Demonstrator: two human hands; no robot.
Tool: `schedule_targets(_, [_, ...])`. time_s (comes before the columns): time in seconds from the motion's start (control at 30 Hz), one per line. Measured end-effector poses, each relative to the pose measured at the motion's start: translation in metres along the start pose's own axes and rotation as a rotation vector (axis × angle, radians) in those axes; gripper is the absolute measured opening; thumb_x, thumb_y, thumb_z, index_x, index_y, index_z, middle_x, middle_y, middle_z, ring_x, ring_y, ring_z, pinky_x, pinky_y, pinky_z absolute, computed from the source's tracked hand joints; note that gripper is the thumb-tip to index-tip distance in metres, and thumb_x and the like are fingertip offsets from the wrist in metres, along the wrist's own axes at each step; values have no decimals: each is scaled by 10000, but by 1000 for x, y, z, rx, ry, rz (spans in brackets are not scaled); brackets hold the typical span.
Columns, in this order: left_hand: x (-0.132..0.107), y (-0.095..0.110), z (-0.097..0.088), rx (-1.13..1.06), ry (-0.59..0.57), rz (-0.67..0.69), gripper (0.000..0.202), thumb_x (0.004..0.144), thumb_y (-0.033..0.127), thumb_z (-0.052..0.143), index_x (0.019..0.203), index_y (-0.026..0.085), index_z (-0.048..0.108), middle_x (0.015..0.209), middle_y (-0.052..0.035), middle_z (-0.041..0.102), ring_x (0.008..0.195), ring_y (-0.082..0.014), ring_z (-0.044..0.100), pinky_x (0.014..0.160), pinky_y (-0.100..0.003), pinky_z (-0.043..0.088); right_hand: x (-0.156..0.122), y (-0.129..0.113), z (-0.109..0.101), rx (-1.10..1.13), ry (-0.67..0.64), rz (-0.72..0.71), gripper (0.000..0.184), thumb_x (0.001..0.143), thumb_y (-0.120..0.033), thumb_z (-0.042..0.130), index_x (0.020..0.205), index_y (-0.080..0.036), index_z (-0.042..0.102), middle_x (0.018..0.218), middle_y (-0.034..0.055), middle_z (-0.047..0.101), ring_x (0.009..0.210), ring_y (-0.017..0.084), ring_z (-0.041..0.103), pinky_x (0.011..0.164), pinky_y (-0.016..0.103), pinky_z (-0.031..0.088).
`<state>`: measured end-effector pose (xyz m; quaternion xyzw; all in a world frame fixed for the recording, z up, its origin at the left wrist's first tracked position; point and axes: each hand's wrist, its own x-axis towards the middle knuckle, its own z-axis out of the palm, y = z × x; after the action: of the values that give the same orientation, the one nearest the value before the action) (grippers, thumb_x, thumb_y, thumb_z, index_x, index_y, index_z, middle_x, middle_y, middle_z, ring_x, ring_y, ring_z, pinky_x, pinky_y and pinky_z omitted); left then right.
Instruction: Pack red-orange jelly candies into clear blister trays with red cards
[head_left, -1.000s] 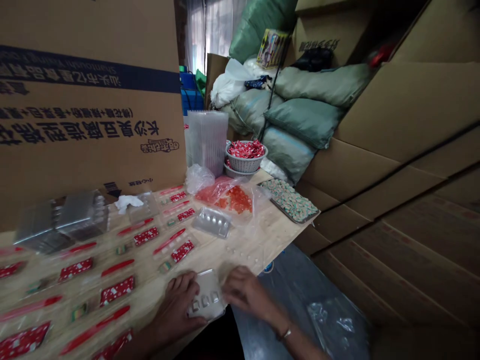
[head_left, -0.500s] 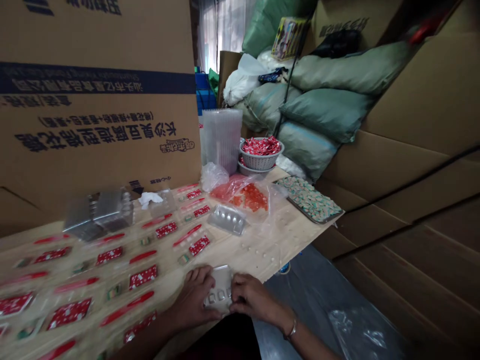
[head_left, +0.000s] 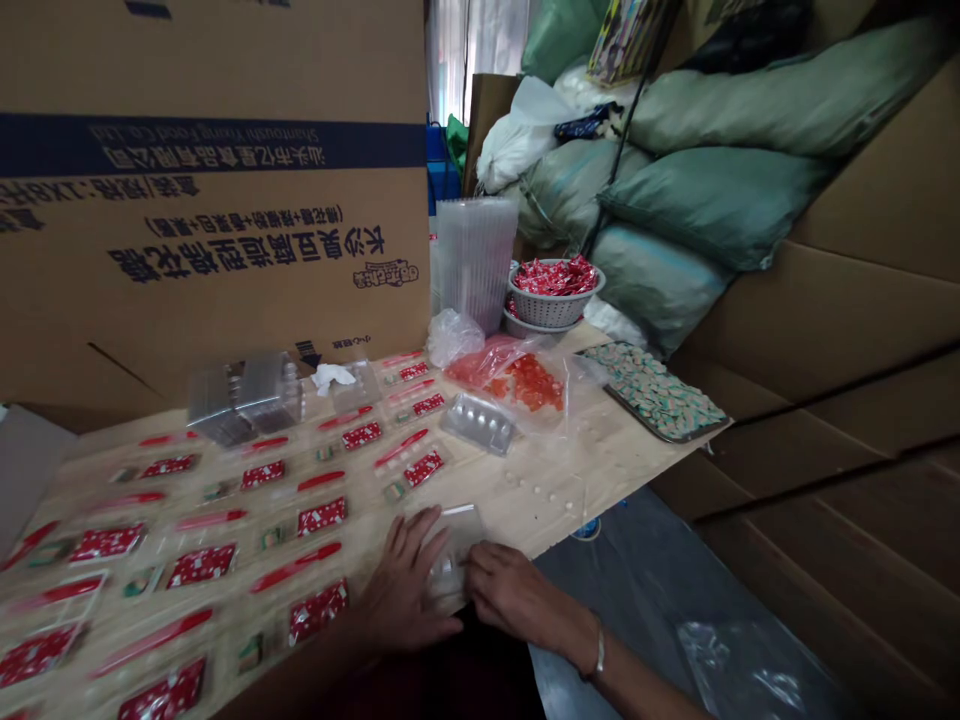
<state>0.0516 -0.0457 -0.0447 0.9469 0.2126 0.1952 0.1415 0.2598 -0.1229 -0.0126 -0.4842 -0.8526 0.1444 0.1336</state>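
1. Two bare hands work at the near edge of a plywood tabletop [head_left: 577,500], with a clear plastic blister tray [head_left: 454,550] between them.
2. The left hand [head_left: 409,590] has its fingers [head_left: 409,540] spread apart, braced on the tray's left edge. The right hand [head_left: 510,595] has its fingers [head_left: 480,565] together, pressed against the tray's right side, so both hands seem to hold it.
3. Red-printed sachets [head_left: 319,515] and red strips [head_left: 296,566] lie in spaced rows, apparently kept separate for easy picking.
4. A white plastic basket of red sachets [head_left: 551,310], a metal tray of green-flecked pieces [head_left: 652,390] and a stack of clear trays [head_left: 476,260] sit at the far end, seemingly kept within reach.
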Motion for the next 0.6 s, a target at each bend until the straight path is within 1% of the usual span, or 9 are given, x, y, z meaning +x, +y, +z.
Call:
schedule_targets(0.03, [-9,1,1,19,79,12,852,700,593,639,1358,204,262,1391,-202,358,1266,-379,365,1033,-591,249,-3,1,-3,61,65,30,83,811,-95,515,834,-166,552,862,42,577,806,174,531,697,274,436])
schedule_targets(0.07, [-17,2,2,20,120,-3,825,720,557,641,1360,214,249,1381,-197,376,1260,-369,382,1035,-583,264,-6,2,-6,121,137,63,109,809,-76,487,825,-174,533,845,37,557,793,168,522,683,267,431])
schedule_targets(0.1, [-23,2,4,4,116,-42,826,724,534,649,1365,215,238,1374,-197,388,1251,-362,400,1028,-565,300,-8,3,-9,177,208,91,126,812,-66,463,818,-180,515,829,32,538,781,164,514,667,261,425])
schedule_targets(0.2, [-28,3,11,-64,-67,-216,957,675,507,701,1409,202,169,1415,-209,357,1252,-369,407,983,-525,395,-13,5,-18,258,354,122,140,842,-72,421,811,-196,479,802,25,506,769,165,500,644,260,411])
schedule_targets(0.3, [-21,2,15,-96,-209,-308,1060,625,449,753,1437,193,120,1390,-196,415,1212,-380,446,967,-532,413,-18,6,-22,241,378,108,137,872,-88,413,835,-203,476,816,29,511,780,171,501,661,272,413])
schedule_targets(0.4, [-14,1,15,-147,-230,-351,1071,629,432,752,1447,177,109,1335,-189,484,1160,-370,494,954,-526,423,-27,7,-17,262,422,129,124,887,-108,421,850,-209,482,829,29,516,778,170,508,659,274,420])
schedule_targets(0.47, [-9,1,15,-147,-208,-378,1104,613,486,753,1449,167,107,1389,-214,420,1205,-386,456,977,-550,397,-33,10,-13,313,534,172,125,897,-126,418,827,-211,477,806,23,504,748,164,505,635,266,419])
schedule_targets(0.53, [-2,1,16,-115,-247,-353,1119,565,579,752,1434,151,193,1415,-238,377,1237,-423,414,995,-597,360,-38,13,-11,359,702,240,139,911,-146,410,802,-211,468,777,17,486,728,162,496,623,265,413])
schedule_targets(0.6, [5,3,16,-79,-333,-263,993,557,617,738,1353,139,387,1369,-237,444,1218,-448,430,1000,-628,341,-41,16,-13,370,827,302,143,918,-158,415,795,-211,465,765,16,478,728,164,490,632,271,411])
